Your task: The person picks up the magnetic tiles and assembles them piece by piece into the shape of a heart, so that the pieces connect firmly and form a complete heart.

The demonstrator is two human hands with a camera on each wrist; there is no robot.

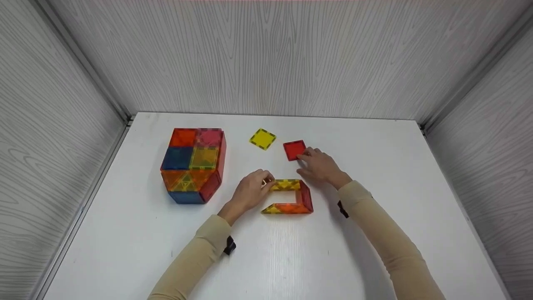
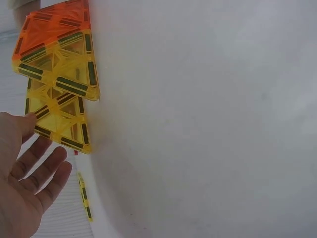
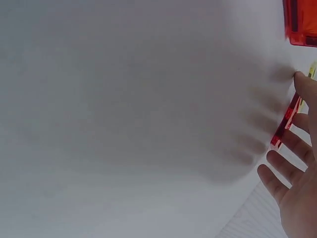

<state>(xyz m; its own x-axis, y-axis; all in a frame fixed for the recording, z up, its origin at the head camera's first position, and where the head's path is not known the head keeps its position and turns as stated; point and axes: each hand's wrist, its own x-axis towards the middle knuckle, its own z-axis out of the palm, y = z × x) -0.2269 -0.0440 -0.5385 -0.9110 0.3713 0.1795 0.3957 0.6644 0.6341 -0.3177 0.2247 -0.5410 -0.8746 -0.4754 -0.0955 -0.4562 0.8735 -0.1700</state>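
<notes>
Magnetic tiles form a low, U-shaped frame in the middle of the table, with yellow tiles [image 1: 287, 185] at the back, a red tile [image 1: 307, 198] on the right and orange tiles [image 1: 290, 208] in front. My left hand [image 1: 252, 188] pinches the back yellow part at its left end; the left wrist view shows the thumb on a yellow triangular tile [image 2: 62, 116], other fingers spread behind it. Beyond the frame, my right hand [image 1: 322, 166] reaches over a flat red square tile [image 1: 294, 150], fingertips at its right edge. In the right wrist view those fingers [image 3: 283, 179] look extended.
A closed block of multicoloured magnetic tiles [image 1: 178, 158] stands to the left of the left hand. Farther back lies a flat yellow square tile [image 1: 262, 138]. Grey wood-grain panels [image 1: 266, 58] enclose the white table [image 1: 125, 241] at the back and both sides.
</notes>
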